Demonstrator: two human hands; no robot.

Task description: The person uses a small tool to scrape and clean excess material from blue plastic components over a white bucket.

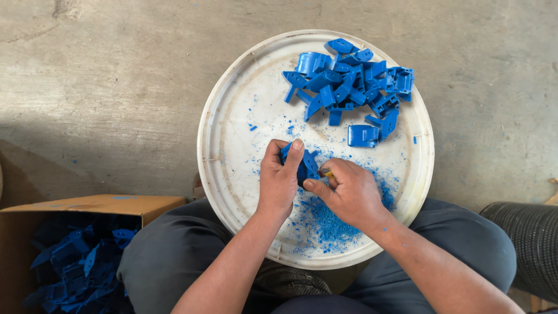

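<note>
1. The left hand [279, 180], at the centre of the frame, is wrapped around a blue plastic part [303, 166], thumb up along its side and fingers curled behind, so the piece sits steady and turned toward the other hand.
2. The right hand [349, 192] is closed on a small tool with a yellow tip [329, 173] that just shows against the part; the tool itself is mostly hidden in the fist, so I cannot tell its kind.
3. Both hands work over a round white tray [232, 145] resting on the person's lap, which looks placed to catch what falls.
4. Blue shavings [328, 224] lie heaped on the tray just below the hands, thinning toward its right rim.
5. A pile of like blue parts [349, 81] sits at the tray's upper right, well apart from the hands and the shavings.
6. At lower left, an open cardboard box [93, 204] holds more blue parts beside the person's knee, within easy reach.
</note>
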